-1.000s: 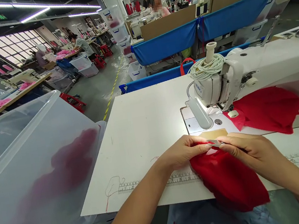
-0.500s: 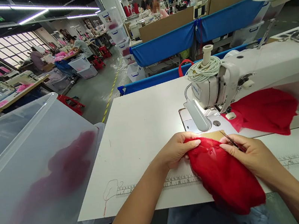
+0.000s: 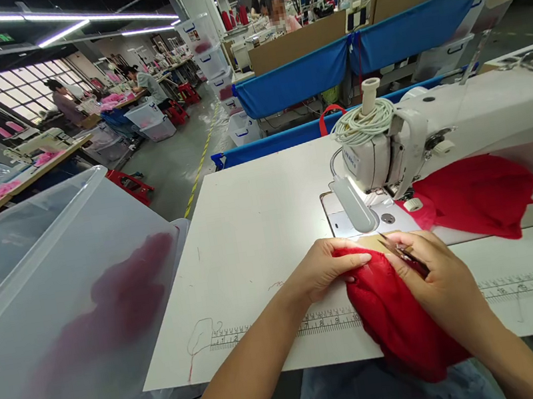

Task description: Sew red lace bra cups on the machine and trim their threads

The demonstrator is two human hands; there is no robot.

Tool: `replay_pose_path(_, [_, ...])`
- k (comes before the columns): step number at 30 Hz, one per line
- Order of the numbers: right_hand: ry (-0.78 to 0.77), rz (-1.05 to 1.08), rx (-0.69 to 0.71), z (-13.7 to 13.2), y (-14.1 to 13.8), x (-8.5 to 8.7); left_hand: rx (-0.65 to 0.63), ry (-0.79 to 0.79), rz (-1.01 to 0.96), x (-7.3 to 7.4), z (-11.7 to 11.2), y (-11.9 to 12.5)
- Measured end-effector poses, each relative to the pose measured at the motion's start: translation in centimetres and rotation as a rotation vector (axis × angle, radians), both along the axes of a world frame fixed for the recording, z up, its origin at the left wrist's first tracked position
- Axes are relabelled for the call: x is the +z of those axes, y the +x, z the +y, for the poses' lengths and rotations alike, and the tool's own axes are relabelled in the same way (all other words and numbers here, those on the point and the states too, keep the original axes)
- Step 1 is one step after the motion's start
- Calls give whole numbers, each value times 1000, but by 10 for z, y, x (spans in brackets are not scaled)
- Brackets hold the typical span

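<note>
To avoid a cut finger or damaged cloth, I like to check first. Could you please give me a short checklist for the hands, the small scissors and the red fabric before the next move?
1. Left hand grips the red fabric at its top edge: ok.
2. Right hand holds the small scissors, tips pointing away from the body: ok.
3. Scissor blades open or shut: cannot tell.
4. Held fabric clear of the needle of the sewing machine: ok.
5. Whole fabric rests on the table: not ok, part hangs over the front edge.
</note>
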State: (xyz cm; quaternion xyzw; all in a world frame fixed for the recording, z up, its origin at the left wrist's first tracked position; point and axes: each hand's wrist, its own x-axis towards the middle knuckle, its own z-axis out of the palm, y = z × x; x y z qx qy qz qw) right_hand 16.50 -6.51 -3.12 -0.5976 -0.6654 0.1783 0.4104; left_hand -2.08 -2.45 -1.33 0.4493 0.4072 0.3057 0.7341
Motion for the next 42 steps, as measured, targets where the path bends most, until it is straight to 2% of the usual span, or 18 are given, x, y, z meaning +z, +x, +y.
replay_pose_path(3, [62,-144,-83,-10,4,-5,41,-59,-11,-2,0,0])
replay_pose_path(7, [159,-308,-83,-24,3,-6,47,-88,-26,-3,0,0])
replay_pose_path(10, [195,-345,-63,-28,-3,-5,21,-70,-43,-2,0,1])
replay_pose_path(14, [187,-326,-34,-29,-9,-7,-17,-59,-49,0,0,0])
replay_pose_path(26, [169,-311,-33,-24,-10,-7,-19,-57,-31,1,-1,1])
replay_pose_path(36, [-86,-7,40,-19,-13,-6,-17,-51,-28,0,-3,3])
replay_pose_path(42, [39,-19,-57,-19,-11,-11,10,-38,-10,-2,-3,3])
